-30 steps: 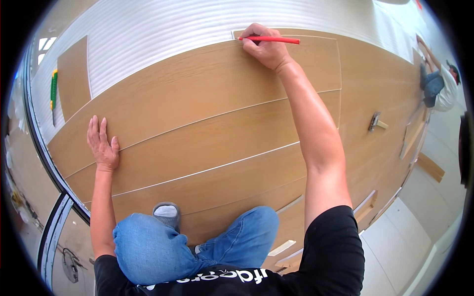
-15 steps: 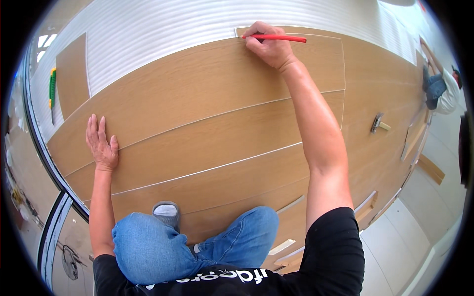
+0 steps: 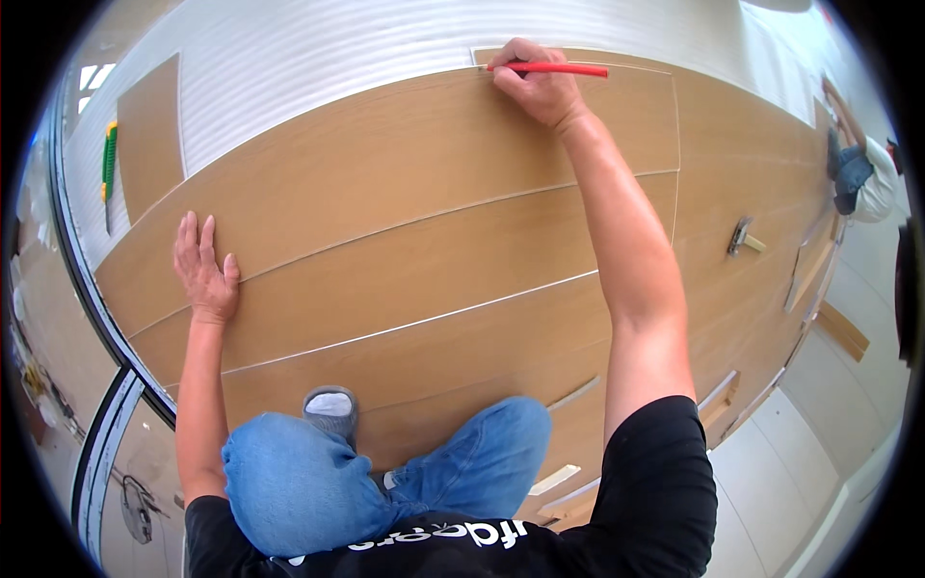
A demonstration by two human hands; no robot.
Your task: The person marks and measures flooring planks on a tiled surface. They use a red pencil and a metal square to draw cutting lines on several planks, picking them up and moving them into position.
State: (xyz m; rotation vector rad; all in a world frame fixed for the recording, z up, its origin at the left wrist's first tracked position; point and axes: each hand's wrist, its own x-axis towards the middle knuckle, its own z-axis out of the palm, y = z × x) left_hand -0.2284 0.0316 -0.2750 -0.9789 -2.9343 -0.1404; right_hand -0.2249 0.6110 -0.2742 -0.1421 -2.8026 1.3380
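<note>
right hand [image 3: 540, 87] presses red pencil [image 3: 551, 68] on wooden plank [image 3: 405, 154].

Red pencil [image 3: 557, 69] tip hidden behind right hand [image 3: 540, 87]; distant person [image 3: 860, 173] blurred

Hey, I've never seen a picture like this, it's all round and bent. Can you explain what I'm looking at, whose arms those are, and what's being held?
There is no machine here. A person wears a camera on the head that looks down at their own arms, and its very wide lens bends straight edges into curves. The knees in blue jeans at the bottom are that person's, kneeling on wood-look floor planks. Beyond the planks lies white ribbed underlay. The left hand rests flat on a plank, holding nothing. The right hand reaches to the far plank edge and holds a red pencil, its tip at the plank. Off to the right a hammer lies on the planks, and a green tool lies far left. Another person works at the upper right.
</note>
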